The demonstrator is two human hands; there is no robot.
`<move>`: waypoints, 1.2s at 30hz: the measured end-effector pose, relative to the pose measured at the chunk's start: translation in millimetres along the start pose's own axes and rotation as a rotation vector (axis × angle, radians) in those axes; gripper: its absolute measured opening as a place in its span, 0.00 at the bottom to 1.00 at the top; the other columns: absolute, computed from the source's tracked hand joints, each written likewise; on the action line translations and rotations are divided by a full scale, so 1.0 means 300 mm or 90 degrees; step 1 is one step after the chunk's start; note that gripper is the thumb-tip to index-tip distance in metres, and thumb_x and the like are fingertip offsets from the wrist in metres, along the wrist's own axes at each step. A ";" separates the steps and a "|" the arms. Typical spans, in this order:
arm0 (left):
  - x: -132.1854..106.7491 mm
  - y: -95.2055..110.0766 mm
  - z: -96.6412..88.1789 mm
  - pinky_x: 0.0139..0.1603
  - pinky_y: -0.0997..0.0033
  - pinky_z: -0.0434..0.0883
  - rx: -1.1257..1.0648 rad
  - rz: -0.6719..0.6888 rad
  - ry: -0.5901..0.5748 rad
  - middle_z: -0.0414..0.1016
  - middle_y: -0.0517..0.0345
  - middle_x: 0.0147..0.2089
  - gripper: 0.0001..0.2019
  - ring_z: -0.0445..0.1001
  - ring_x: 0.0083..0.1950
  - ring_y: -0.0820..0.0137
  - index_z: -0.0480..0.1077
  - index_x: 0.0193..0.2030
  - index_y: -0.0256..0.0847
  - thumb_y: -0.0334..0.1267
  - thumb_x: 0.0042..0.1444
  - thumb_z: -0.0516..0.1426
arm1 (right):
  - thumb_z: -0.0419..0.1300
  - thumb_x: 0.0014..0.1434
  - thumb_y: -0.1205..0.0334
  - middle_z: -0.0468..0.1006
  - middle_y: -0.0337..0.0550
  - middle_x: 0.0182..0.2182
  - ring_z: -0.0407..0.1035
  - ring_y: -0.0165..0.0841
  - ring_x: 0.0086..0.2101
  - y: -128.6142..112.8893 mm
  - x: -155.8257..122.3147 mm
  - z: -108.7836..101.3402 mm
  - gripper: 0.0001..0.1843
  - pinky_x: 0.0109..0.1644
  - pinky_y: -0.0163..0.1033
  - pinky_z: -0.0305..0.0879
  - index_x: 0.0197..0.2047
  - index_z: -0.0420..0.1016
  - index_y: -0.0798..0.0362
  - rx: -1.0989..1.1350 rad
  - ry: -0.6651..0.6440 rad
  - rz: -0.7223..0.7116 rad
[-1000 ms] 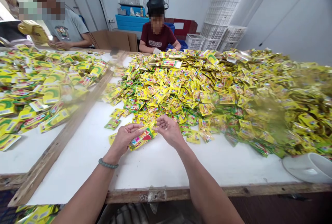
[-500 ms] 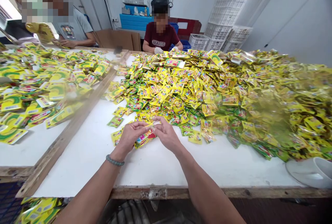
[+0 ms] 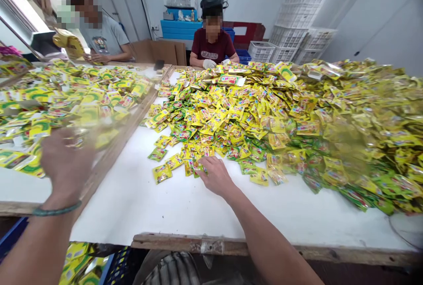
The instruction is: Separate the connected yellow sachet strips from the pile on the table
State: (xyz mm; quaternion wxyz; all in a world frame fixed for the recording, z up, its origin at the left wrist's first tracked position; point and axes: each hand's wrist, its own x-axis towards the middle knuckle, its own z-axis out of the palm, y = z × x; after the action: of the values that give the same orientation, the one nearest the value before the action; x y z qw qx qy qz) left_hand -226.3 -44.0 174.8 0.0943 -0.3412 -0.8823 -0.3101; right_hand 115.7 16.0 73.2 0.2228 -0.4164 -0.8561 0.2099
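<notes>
Packets [image 3: 231, 109], small and mostly yellow, lie heaped from the far edge of the white surface [image 3: 148, 214] towards its middle. At their near fringe, the right hand [image 3: 214, 175] has thumb and fingers bent about a green packet [image 3: 198, 168], which lies at the fingertips, on their left; whether they grip it I cannot tell, and the hand partly covers it, so its long axis is unclear. Farther left of those fingers, a loose yellow packet [image 3: 161, 173] lies with its longer side running roughly along the near edge; the right hand is clearly the nearer one. The left hand [image 3: 68, 161], blurred, is well apart, just past the wooden divider [image 3: 116, 145] along the surface's left edge, near cartons [image 3: 39, 128]; I cannot tell whether its fingers are open or closed.
</notes>
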 end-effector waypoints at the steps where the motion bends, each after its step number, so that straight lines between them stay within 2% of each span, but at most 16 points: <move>1: -0.047 0.017 0.015 0.41 0.67 0.66 0.027 0.013 -0.045 0.79 0.49 0.46 0.25 0.74 0.42 0.60 0.72 0.50 0.36 0.54 0.53 0.55 | 0.59 0.62 0.62 0.78 0.49 0.45 0.69 0.41 0.47 0.001 0.003 0.006 0.11 0.51 0.44 0.60 0.47 0.74 0.53 -0.024 -0.011 0.033; 2: -0.103 0.043 0.037 0.38 0.70 0.65 0.031 0.045 -0.135 0.79 0.52 0.41 0.20 0.74 0.40 0.62 0.75 0.44 0.38 0.51 0.55 0.54 | 0.58 0.63 0.61 0.79 0.49 0.44 0.69 0.41 0.46 0.002 0.006 0.011 0.09 0.49 0.43 0.60 0.46 0.74 0.54 -0.043 -0.020 0.071; 4: -0.221 0.116 0.095 0.31 0.71 0.60 0.020 0.102 -0.318 0.79 0.54 0.34 0.19 0.73 0.36 0.64 0.76 0.36 0.40 0.51 0.57 0.51 | 0.59 0.63 0.62 0.79 0.48 0.40 0.69 0.39 0.42 0.005 0.010 0.018 0.06 0.46 0.40 0.60 0.41 0.74 0.54 -0.063 -0.046 0.133; 6: -0.324 0.197 0.152 0.29 0.70 0.56 0.006 0.163 -0.436 0.77 0.55 0.30 0.18 0.72 0.32 0.64 0.74 0.31 0.41 0.50 0.57 0.50 | 0.60 0.61 0.63 0.78 0.45 0.36 0.68 0.37 0.39 0.007 0.011 0.020 0.04 0.42 0.38 0.58 0.34 0.72 0.53 -0.052 -0.078 0.159; 8: -0.401 0.267 0.197 0.28 0.70 0.53 -0.003 0.216 -0.507 0.73 0.56 0.25 0.19 0.69 0.29 0.65 0.70 0.24 0.42 0.51 0.57 0.49 | 0.61 0.60 0.64 0.76 0.43 0.33 0.67 0.35 0.37 0.008 0.007 0.015 0.07 0.39 0.36 0.56 0.30 0.69 0.53 -0.025 -0.091 0.164; 10: -0.452 0.312 0.230 0.28 0.69 0.51 -0.022 0.245 -0.547 0.69 0.57 0.21 0.22 0.65 0.26 0.66 0.66 0.19 0.42 0.53 0.58 0.49 | 0.59 0.60 0.65 0.73 0.40 0.29 0.65 0.33 0.33 0.010 0.001 0.007 0.08 0.36 0.35 0.53 0.29 0.66 0.52 0.019 -0.082 0.164; 14: -0.505 0.325 0.275 0.28 0.70 0.51 -0.166 0.207 -0.599 0.63 0.60 0.19 0.23 0.61 0.24 0.69 0.64 0.18 0.42 0.57 0.55 0.52 | 0.59 0.58 0.62 0.66 0.33 0.23 0.58 0.29 0.25 0.018 -0.004 -0.004 0.08 0.31 0.34 0.49 0.30 0.63 0.50 0.207 -0.020 0.157; 18: -0.524 0.303 0.303 0.29 0.72 0.57 -0.432 0.107 -0.605 0.64 0.63 0.23 0.19 0.61 0.26 0.72 0.67 0.24 0.41 0.55 0.50 0.59 | 0.64 0.51 0.55 0.62 0.31 0.22 0.54 0.27 0.23 0.017 0.005 -0.005 0.14 0.28 0.34 0.50 0.27 0.62 0.50 0.437 0.010 0.185; 21: -0.530 0.301 0.313 0.31 0.73 0.61 -0.584 0.031 -0.606 0.66 0.64 0.25 0.16 0.63 0.28 0.73 0.69 0.29 0.40 0.51 0.44 0.65 | 0.70 0.42 0.54 0.66 0.32 0.25 0.59 0.28 0.26 0.014 0.015 -0.012 0.19 0.31 0.34 0.55 0.30 0.65 0.50 0.625 0.012 0.223; 24: -0.533 0.311 0.320 0.30 0.74 0.63 -0.670 -0.012 -0.587 0.66 0.65 0.24 0.16 0.64 0.27 0.74 0.70 0.31 0.39 0.46 0.42 0.67 | 0.72 0.40 0.50 0.72 0.35 0.28 0.65 0.30 0.29 0.013 0.024 -0.021 0.26 0.36 0.36 0.61 0.39 0.68 0.50 0.784 0.004 0.273; 26: -0.536 0.318 0.323 0.29 0.75 0.63 -0.679 -0.005 -0.561 0.66 0.65 0.24 0.16 0.64 0.27 0.75 0.70 0.31 0.39 0.45 0.41 0.67 | 0.70 0.43 0.46 0.73 0.37 0.28 0.66 0.30 0.29 0.010 0.027 -0.017 0.25 0.37 0.37 0.62 0.38 0.69 0.52 0.812 -0.025 0.285; 29: -0.540 0.326 0.324 0.25 0.75 0.63 -0.653 -0.012 -0.558 0.64 0.67 0.22 0.17 0.63 0.25 0.74 0.68 0.31 0.40 0.47 0.40 0.66 | 0.67 0.46 0.45 0.69 0.36 0.24 0.63 0.30 0.26 0.000 0.026 0.006 0.21 0.33 0.36 0.59 0.32 0.68 0.52 0.721 -0.002 0.263; 32: -0.535 0.331 0.317 0.26 0.71 0.66 -0.573 -0.013 -0.590 0.65 0.66 0.21 0.17 0.67 0.24 0.70 0.67 0.34 0.41 0.52 0.45 0.62 | 0.61 0.53 0.49 0.64 0.33 0.21 0.57 0.29 0.23 -0.012 0.019 0.021 0.14 0.29 0.35 0.54 0.32 0.68 0.51 0.486 0.103 0.239; 34: -0.525 0.330 0.312 0.30 0.68 0.67 -0.409 0.037 -0.547 0.68 0.63 0.22 0.15 0.70 0.26 0.66 0.67 0.33 0.42 0.53 0.51 0.57 | 0.58 0.57 0.53 0.63 0.33 0.20 0.55 0.29 0.23 -0.011 0.014 0.014 0.10 0.29 0.35 0.52 0.34 0.69 0.51 0.350 0.149 0.228; 36: -0.516 0.327 0.312 0.33 0.65 0.66 -0.188 0.117 -0.460 0.72 0.56 0.25 0.16 0.73 0.31 0.61 0.66 0.31 0.43 0.54 0.54 0.55 | 0.57 0.58 0.56 0.62 0.32 0.20 0.55 0.29 0.22 0.002 0.012 0.000 0.08 0.30 0.35 0.52 0.35 0.70 0.51 0.274 0.156 0.230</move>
State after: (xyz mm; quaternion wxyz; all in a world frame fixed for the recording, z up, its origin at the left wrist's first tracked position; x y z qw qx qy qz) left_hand -41.4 -14.4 89.7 -0.2447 -0.5155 -0.7705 -0.2839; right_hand 114.0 19.2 73.6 0.3666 -0.5273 -0.6709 0.3707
